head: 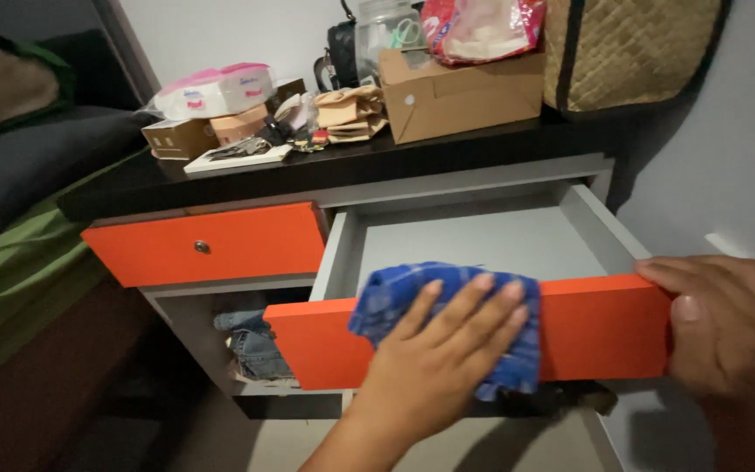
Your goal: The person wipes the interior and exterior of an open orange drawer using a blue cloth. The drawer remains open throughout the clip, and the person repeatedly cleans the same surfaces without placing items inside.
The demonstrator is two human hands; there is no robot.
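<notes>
A blue checked cloth (447,319) lies on the orange drawer front (605,328); the drawer's inside (482,245) is grey.

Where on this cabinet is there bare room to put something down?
The open right drawer is bare inside, bordered by its grey side walls and the orange front that the left hand presses with a blue cloth while the right hand grips its end. The black top is free only along its front left edge; behind, boxes, tissue packs and bags crowd it.
</notes>
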